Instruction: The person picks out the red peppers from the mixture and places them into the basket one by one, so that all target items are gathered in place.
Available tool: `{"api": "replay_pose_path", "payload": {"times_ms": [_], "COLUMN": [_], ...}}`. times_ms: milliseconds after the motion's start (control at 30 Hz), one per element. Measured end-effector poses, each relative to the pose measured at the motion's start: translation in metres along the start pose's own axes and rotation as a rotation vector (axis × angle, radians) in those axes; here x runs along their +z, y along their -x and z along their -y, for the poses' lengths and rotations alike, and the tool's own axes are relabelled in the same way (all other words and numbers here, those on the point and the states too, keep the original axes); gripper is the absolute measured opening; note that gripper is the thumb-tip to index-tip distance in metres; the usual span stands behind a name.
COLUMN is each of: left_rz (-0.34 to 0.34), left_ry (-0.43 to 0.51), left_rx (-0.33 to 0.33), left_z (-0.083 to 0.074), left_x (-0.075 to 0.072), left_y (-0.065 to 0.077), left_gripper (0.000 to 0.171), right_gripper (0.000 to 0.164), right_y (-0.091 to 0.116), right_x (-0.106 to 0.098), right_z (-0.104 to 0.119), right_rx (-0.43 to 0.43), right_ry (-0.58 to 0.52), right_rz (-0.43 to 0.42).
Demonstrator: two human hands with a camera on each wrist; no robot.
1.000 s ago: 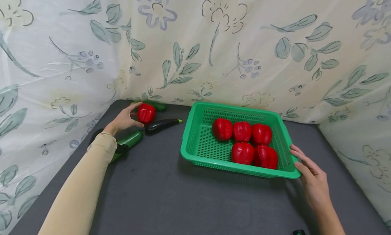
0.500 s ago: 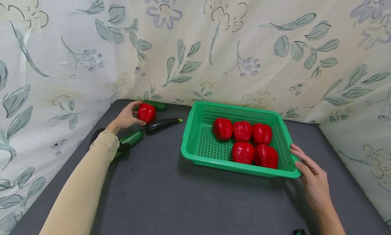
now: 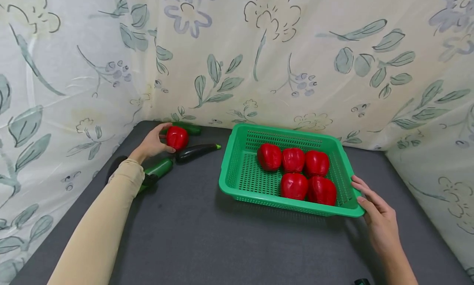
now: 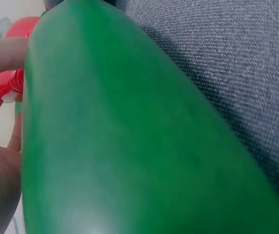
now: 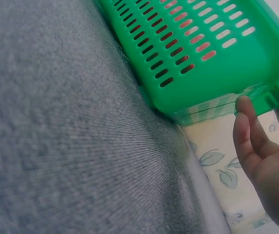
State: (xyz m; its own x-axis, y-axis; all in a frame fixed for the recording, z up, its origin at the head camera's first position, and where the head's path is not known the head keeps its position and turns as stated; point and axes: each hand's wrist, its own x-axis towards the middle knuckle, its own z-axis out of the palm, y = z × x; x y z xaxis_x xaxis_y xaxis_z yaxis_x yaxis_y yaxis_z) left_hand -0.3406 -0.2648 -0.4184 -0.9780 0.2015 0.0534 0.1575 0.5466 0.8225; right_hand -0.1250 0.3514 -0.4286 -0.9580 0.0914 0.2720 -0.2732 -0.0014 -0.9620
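My left hand (image 3: pixel 153 143) holds a red bell pepper (image 3: pixel 177 137) at the far left of the table, thumb and fingers at its sides. In the left wrist view a large green cucumber (image 4: pixel 120 126) fills most of the picture, and the pepper (image 4: pixel 17 29) shows only partly behind the fingers. My right hand (image 3: pixel 381 217) grips the right rim of a green plastic basket (image 3: pixel 259 198). Several red bell peppers (image 3: pixel 294 186) lie in the basket's middle and right part. In the right wrist view, fingers and thumb (image 5: pixel 256 136) meet the basket's corner rim.
Beside the held pepper lies a dark eggplant (image 3: pixel 196 152). Behind it is a green cucumber (image 3: pixel 189 128), and another (image 3: pixel 159 168) lies near the left wrist. Floral curtains (image 3: pixel 281 71) border the grey table (image 3: pixel 229 244). A small black object (image 3: pixel 362 281) sits at the front edge.
Hands, pepper and basket stay almost in place. The left fingers have settled slightly closer around the pepper; the head view has shifted a little.
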Motion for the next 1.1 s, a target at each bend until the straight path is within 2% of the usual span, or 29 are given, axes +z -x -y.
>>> {"api": "replay_pose_path", "payload": {"times_ms": [400, 900, 1100], "left_rz": [-0.024, -0.01, -0.029], "left_ry": [-0.03, -0.024, -0.01], "left_rx": [-0.041, -0.059, -0.059], "left_z": [-0.0002, 0.0024, 0.0026], "left_x": [0.001, -0.0002, -0.0011], "left_y": [0.0036, 0.0037, 0.0062], "left_gripper": [0.097, 0.095, 0.096], "right_gripper": [0.04, 0.041, 0.041], "right_y": [0.0019, 0.0005, 0.0002], "right_x": [0.0022, -0.0004, -0.0003], "right_z": [-0.0001, -0.0016, -0.0017], "right_rx": [-0.024, -0.009, -0.014], "right_ry": [-0.023, 0.023, 0.041], "right_rz": [0.033, 0.01, 0.01]}}
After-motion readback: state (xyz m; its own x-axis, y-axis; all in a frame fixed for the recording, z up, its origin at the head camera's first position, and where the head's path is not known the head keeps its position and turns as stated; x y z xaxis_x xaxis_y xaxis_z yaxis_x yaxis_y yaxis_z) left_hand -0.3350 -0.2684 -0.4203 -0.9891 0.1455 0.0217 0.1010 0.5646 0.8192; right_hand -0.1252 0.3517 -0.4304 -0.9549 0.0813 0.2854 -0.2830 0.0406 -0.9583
